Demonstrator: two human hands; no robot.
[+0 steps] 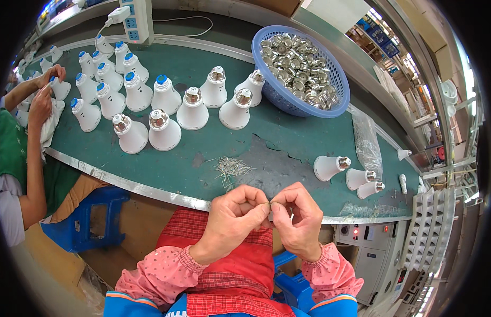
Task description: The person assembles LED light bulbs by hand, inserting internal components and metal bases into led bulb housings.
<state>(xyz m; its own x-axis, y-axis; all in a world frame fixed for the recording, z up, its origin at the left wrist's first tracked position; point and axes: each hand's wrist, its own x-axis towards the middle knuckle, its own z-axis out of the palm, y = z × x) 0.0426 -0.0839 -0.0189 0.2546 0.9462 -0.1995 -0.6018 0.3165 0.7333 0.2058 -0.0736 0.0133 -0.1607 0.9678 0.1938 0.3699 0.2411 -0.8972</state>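
Over the bench's front edge, my left hand (232,219) and my right hand (298,219) meet, thumbs and forefingers pinched together. Between the fingertips shows a tiny thin metal pin (269,204), mostly covered. Just beyond lies a loose pile of thin metal pins (232,168) on the green bench top (203,150). White bulb housings with silver screw caps stand upright past the pile, such as the front bulb (164,131). To the right, several capped bulbs lie tilted or on their sides, among them a larger bulb (330,167).
A blue plastic basket (264,79) full of metal screw caps stands at the back. Bulbs with blue tops (138,91) fill the left side. A co-worker's hands (47,87) handle a bulb at far left. A clear plastic bag (367,140) and a power strip (137,21) border the bench.
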